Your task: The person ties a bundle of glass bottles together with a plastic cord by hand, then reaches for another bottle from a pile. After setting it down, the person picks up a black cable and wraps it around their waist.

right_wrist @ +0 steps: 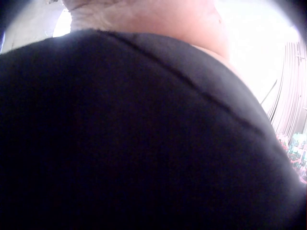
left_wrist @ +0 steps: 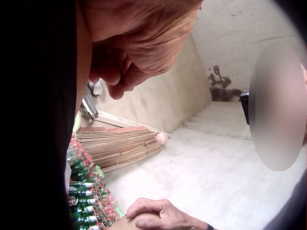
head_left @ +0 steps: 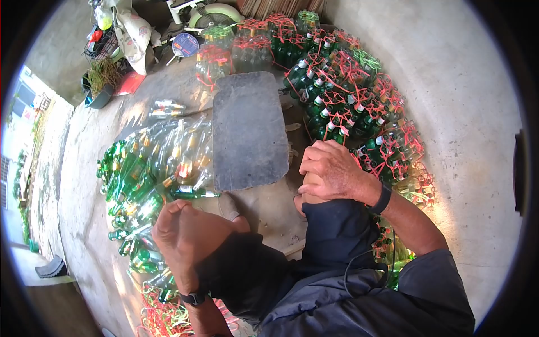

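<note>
My right hand (head_left: 335,169) rests over the bent right knee (head_left: 314,190), fingers loosely bent and holding nothing. On the outer side of the left knee (head_left: 216,227) lies my left hand (head_left: 177,236), its fingers loosely curled with nothing in them. The left wrist view shows that hand's bent fingers (left_wrist: 117,79) from close by. Dark trouser cloth (right_wrist: 134,129) fills most of the right wrist view and hides the right fingers. In front of the knees is a flat dark board (head_left: 250,132). Loose green and clear bottles (head_left: 132,168) lie heaped to its left.
Green bottles bundled with red straps (head_left: 342,106) stand along the wall at right. Red and green strips (head_left: 163,312) lie at lower left. A fan (head_left: 213,17), a planter (head_left: 100,96) and bundled sticks (left_wrist: 120,148) are at the back.
</note>
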